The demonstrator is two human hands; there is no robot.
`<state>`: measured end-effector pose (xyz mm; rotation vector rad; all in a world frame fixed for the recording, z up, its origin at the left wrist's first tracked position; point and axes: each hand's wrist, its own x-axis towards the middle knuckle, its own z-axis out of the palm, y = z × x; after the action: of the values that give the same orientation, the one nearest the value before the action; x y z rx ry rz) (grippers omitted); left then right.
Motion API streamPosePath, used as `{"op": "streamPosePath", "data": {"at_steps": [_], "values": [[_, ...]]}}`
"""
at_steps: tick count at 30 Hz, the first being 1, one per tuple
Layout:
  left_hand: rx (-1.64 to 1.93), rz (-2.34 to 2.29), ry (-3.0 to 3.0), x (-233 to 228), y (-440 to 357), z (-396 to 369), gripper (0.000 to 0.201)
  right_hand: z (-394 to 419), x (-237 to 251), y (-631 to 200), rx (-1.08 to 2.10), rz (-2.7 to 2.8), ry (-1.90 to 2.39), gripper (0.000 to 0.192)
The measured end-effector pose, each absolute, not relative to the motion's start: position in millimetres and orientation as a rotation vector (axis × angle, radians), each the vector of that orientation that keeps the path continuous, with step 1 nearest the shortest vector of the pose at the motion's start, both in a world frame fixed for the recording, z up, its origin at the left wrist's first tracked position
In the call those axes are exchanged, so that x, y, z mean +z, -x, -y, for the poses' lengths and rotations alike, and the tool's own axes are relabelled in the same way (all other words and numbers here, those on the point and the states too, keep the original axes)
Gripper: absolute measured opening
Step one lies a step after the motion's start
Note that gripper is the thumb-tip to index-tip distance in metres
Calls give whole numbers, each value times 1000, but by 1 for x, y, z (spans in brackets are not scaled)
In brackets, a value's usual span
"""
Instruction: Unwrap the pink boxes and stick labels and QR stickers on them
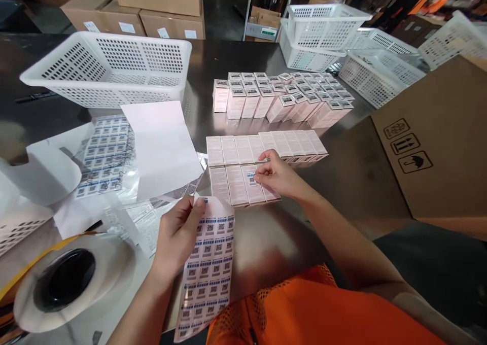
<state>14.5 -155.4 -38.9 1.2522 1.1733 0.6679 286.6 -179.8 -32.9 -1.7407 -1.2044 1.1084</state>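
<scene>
My left hand (181, 228) grips the top edge of a sheet of QR-code stickers (211, 269), thumb on its blank upper strip, and the sheet hangs down towards my lap. With thumb and forefinger pinched, my right hand (274, 175) holds one QR-code sticker (251, 178) against the face of a pale pink box (242, 195). Whether the sticker is fully stuck down I cannot tell. That box lies in the front row of pink boxes; a second row (228, 149) lies directly behind it.
Several upright pink boxes (249, 99) with barcode labels stand farther back. A white basket (114, 94) is at the left, stacked baskets (323, 28) at the back right. On the right stands a large cardboard box (437, 147). A tape roll (72, 284) and loose papers (162, 147) occupy the left.
</scene>
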Motion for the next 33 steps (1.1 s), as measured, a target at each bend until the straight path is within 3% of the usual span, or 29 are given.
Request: {"op": "streamPosePath", "data": {"at_steps": [16,22,24,28,31,33], "values": [[634,-1181,-1301,-40,-15,155,48,179,-26,-274,805,1357,2042,41],[665,-1169,-1323,-39,-15,155,45,180,-20,-279,435,1412,2106,55],[686,-1137,-1333,-38,-15,156,44,185,-15,-266,391,1422,1974,48],[714,-1072,-1320,-35,-18,157,43,199,-7,-219,631,1600,1597,26],[721,-1039,-1285,-32,-19,157,42,205,-6,-190,479,1669,1548,13],[731,-1010,-1274,-31,-19,157,41,207,-8,-179,462,1624,1584,15]]}}
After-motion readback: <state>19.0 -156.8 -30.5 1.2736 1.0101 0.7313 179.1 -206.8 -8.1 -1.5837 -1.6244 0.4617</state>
